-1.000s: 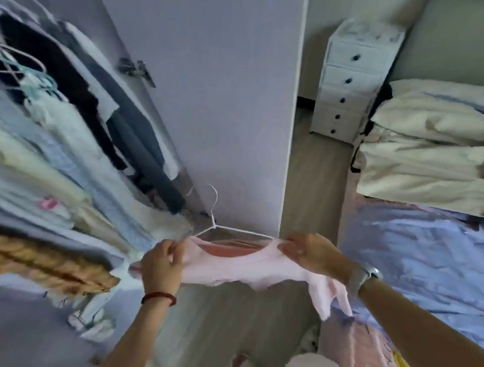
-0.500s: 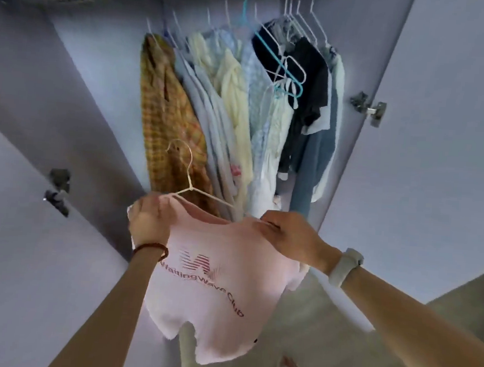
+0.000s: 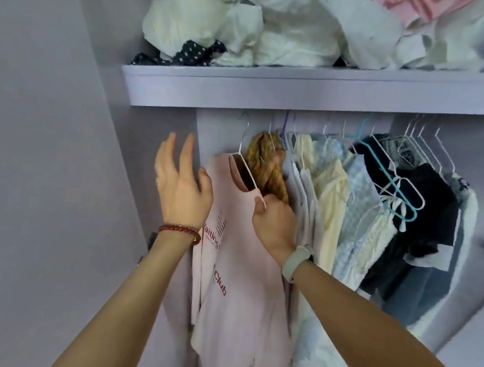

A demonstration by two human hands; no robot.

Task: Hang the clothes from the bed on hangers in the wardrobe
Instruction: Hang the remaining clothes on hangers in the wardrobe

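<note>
A pale pink T-shirt with red lettering hangs on a white wire hanger at the left end of the wardrobe row; the hook reaches up under the shelf, where the rail is hidden. My right hand grips the shirt's right shoulder and the hanger's end there. My left hand is beside the shirt's left shoulder with fingers spread, holding nothing. The bed is out of view.
To the right hang a mustard plaid garment, pale blue, cream and dark clothes on white and teal hangers. A shelf above carries a heap of white and pink laundry. The wardrobe's left wall is close.
The view swung from the bed side up into the wardrobe. The pink shirt went from being carried in both hands to hanging in the row, and my left hand has let go.
</note>
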